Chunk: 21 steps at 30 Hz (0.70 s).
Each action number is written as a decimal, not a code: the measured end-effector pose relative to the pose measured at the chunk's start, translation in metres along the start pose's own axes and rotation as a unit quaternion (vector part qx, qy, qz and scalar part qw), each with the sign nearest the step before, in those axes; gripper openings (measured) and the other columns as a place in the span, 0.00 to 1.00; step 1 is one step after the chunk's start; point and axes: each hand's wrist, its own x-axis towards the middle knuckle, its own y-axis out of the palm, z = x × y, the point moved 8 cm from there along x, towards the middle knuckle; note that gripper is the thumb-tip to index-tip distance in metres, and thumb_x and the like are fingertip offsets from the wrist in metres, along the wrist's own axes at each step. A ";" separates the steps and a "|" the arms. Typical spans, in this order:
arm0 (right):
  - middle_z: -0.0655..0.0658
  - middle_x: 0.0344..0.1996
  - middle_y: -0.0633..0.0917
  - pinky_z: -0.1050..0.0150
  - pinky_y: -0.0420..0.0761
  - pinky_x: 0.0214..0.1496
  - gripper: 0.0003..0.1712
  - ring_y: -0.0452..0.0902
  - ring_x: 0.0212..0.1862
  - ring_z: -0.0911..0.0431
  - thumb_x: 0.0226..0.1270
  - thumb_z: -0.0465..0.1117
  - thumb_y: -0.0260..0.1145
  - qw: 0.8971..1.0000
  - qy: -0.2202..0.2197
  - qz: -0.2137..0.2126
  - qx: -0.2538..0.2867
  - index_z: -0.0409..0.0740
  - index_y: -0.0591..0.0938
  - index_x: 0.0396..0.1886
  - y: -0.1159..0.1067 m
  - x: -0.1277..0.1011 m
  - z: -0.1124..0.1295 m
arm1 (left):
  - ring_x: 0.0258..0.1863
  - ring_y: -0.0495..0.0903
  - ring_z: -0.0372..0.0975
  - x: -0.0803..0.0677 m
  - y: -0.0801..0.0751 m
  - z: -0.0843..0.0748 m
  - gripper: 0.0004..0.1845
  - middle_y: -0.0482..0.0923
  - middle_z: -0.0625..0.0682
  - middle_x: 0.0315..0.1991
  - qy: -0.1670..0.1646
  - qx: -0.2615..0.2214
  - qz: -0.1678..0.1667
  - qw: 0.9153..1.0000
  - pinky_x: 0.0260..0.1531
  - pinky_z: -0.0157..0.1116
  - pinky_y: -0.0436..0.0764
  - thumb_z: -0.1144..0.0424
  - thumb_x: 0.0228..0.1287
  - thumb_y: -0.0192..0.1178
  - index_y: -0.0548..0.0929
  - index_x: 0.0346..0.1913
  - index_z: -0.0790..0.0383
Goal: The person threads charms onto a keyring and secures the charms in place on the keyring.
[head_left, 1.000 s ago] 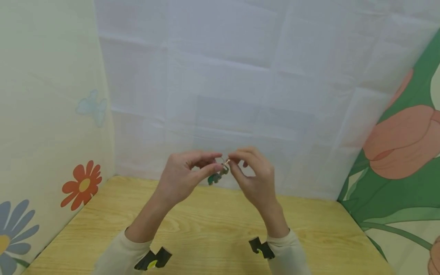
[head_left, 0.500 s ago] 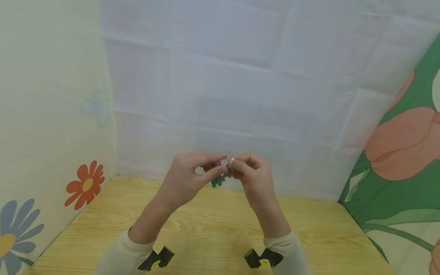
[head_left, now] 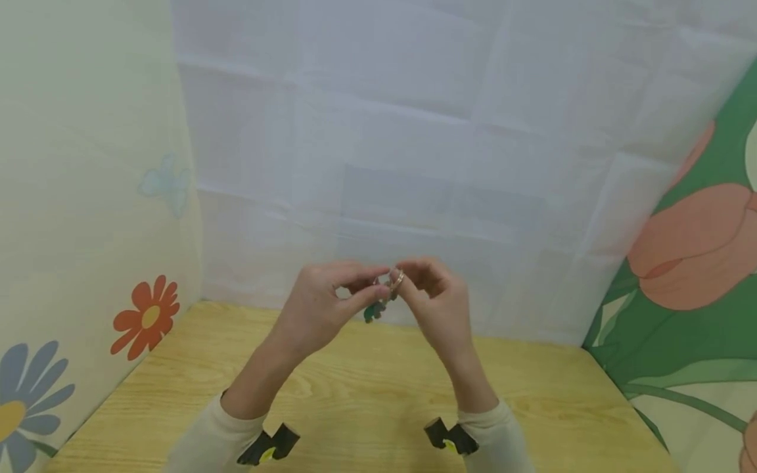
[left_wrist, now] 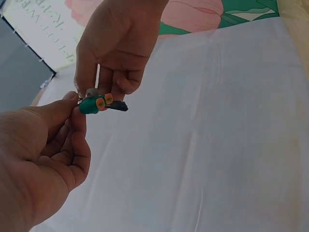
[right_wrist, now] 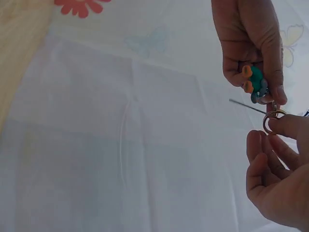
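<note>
Both hands meet above the table around a small keychain. My left hand (head_left: 319, 302) pinches it between thumb and fingers near the metal link. A green figure (left_wrist: 89, 105) with orange feet hangs beside those fingertips. At the right thumb's tip sits a metal split ring (right_wrist: 267, 124), also visible in the head view. My right hand (head_left: 440, 299) holds this ring with the thumb against it, fingers bent behind. From the ring sticks out a thin key (right_wrist: 246, 105), seen edge-on in the right wrist view and dark in the left wrist view.
A wood-grain table (head_left: 355, 394) lies below the hands. Behind it hangs a creased white cloth (head_left: 414, 131). Flower-printed panels stand at the left (head_left: 94, 230) and right (head_left: 692, 249). Black wrist cameras sit at both sleeves.
The split ring has turned up against the right thumb since a second ago. The right index finger has since reached closer to the left fingertips. The left hand has shifted slightly right.
</note>
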 end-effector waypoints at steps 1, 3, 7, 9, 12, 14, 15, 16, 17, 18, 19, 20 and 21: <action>0.48 0.37 0.87 0.59 0.81 0.40 0.07 0.82 0.36 0.52 0.70 0.38 0.72 0.999 -0.036 -0.005 -0.032 0.43 0.87 0.44 -0.001 0.001 0.006 | 0.34 0.82 0.29 0.000 0.000 0.000 0.14 0.86 0.38 0.40 -0.001 -0.001 0.000 1.000 0.25 0.34 0.79 0.59 0.67 0.70 0.90 0.53 0.55; 0.50 0.37 0.87 0.61 0.78 0.37 0.06 0.81 0.36 0.55 0.69 0.36 0.72 0.991 -0.102 -0.017 -0.089 0.42 0.87 0.44 -0.002 0.001 0.016 | 0.34 0.82 0.30 0.000 0.000 0.001 0.14 0.87 0.39 0.40 -0.004 -0.005 -0.001 1.000 0.28 0.34 0.81 0.60 0.67 0.70 0.90 0.54 0.56; 0.47 0.36 0.87 0.61 0.77 0.35 0.06 0.82 0.36 0.55 0.67 0.31 0.71 0.969 -0.193 -0.030 -0.152 0.38 0.87 0.43 -0.001 0.000 0.031 | 0.34 0.83 0.29 0.000 0.000 0.003 0.15 0.87 0.40 0.40 -0.005 -0.008 -0.004 1.000 0.29 0.35 0.82 0.60 0.66 0.70 0.89 0.54 0.57; 0.46 0.36 0.87 0.59 0.78 0.34 0.07 0.82 0.37 0.54 0.66 0.30 0.70 0.961 -0.218 -0.026 -0.168 0.37 0.86 0.43 0.001 0.000 0.036 | 0.34 0.84 0.29 -0.001 -0.001 0.004 0.15 0.87 0.40 0.40 -0.006 -0.014 -0.005 1.000 0.29 0.35 0.82 0.60 0.66 0.70 0.89 0.55 0.56; 0.44 0.39 0.86 0.56 0.80 0.34 0.09 0.82 0.38 0.52 0.65 0.28 0.70 0.950 -0.249 -0.015 -0.186 0.37 0.85 0.45 0.005 -0.002 0.041 | 0.34 0.84 0.30 -0.002 -0.001 0.005 0.15 0.87 0.40 0.40 -0.007 -0.021 -0.007 1.000 0.29 0.35 0.83 0.61 0.67 0.70 0.89 0.55 0.55; 0.43 0.41 0.85 0.56 0.81 0.34 0.10 0.82 0.39 0.52 0.64 0.26 0.69 0.945 -0.265 -0.004 -0.191 0.37 0.85 0.45 0.007 -0.003 0.042 | 0.34 0.84 0.30 -0.002 -0.001 0.005 0.15 0.87 0.40 0.40 -0.008 -0.023 -0.010 1.000 0.30 0.35 0.83 0.61 0.66 0.70 0.89 0.55 0.55; 0.42 0.41 0.84 0.56 0.81 0.34 0.11 0.82 0.39 0.52 0.64 0.25 0.69 0.944 -0.270 0.000 -0.191 0.37 0.85 0.45 0.007 -0.003 0.043 | 0.34 0.84 0.30 -0.002 -0.001 0.006 0.15 0.87 0.40 0.39 -0.009 -0.022 -0.011 1.000 0.30 0.35 0.83 0.61 0.67 0.70 0.89 0.55 0.55; 0.42 0.42 0.84 0.58 0.80 0.34 0.11 0.82 0.39 0.52 0.64 0.25 0.69 0.943 -0.273 0.002 -0.190 0.37 0.84 0.45 0.008 -0.003 0.043 | 0.34 0.84 0.30 -0.002 -0.001 0.006 0.15 0.87 0.40 0.39 -0.010 -0.021 -0.012 1.000 0.30 0.35 0.83 0.61 0.67 0.70 0.89 0.55 0.55; 0.42 0.42 0.84 0.58 0.80 0.34 0.11 0.82 0.39 0.52 0.64 0.24 0.69 0.943 -0.274 0.004 -0.189 0.36 0.84 0.45 0.008 -0.003 0.043 | 0.34 0.84 0.30 -0.002 -0.001 0.007 0.14 0.88 0.40 0.39 -0.011 -0.020 -0.013 1.000 0.31 0.35 0.83 0.61 0.67 0.70 0.89 0.54 0.55; 0.42 0.42 0.84 0.58 0.80 0.34 0.11 0.82 0.39 0.52 0.64 0.24 0.69 0.943 -0.274 0.005 -0.188 0.37 0.84 0.45 0.007 -0.003 0.043 | 0.34 0.84 0.30 -0.002 -0.001 0.007 0.14 0.87 0.40 0.38 -0.013 -0.018 -0.013 1.000 0.30 0.35 0.83 0.61 0.67 0.70 0.89 0.54 0.55; 0.42 0.41 0.84 0.58 0.80 0.34 0.10 0.82 0.38 0.52 0.64 0.25 0.69 0.944 -0.271 0.005 -0.186 0.37 0.84 0.44 0.007 -0.003 0.042 | 0.34 0.84 0.30 -0.002 0.000 0.007 0.14 0.87 0.40 0.38 -0.015 -0.015 -0.013 1.000 0.30 0.36 0.83 0.61 0.67 0.69 0.89 0.55 0.55; 0.43 0.40 0.84 0.57 0.80 0.33 0.10 0.82 0.38 0.53 0.64 0.25 0.69 0.947 -0.267 0.004 -0.181 0.37 0.85 0.44 0.006 -0.003 0.042 | 0.34 0.84 0.30 -0.002 0.000 0.008 0.14 0.87 0.40 0.38 -0.018 -0.015 -0.012 1.000 0.31 0.36 0.83 0.61 0.67 0.69 0.89 0.55 0.55; 0.44 0.39 0.85 0.57 0.80 0.33 0.09 0.82 0.37 0.53 0.64 0.25 0.70 0.949 -0.261 0.002 -0.178 0.37 0.85 0.43 0.005 -0.002 0.042 | 0.34 0.84 0.30 -0.002 0.000 0.008 0.14 0.87 0.40 0.39 -0.021 -0.014 -0.011 1.000 0.31 0.36 0.83 0.61 0.68 0.69 0.89 0.55 0.55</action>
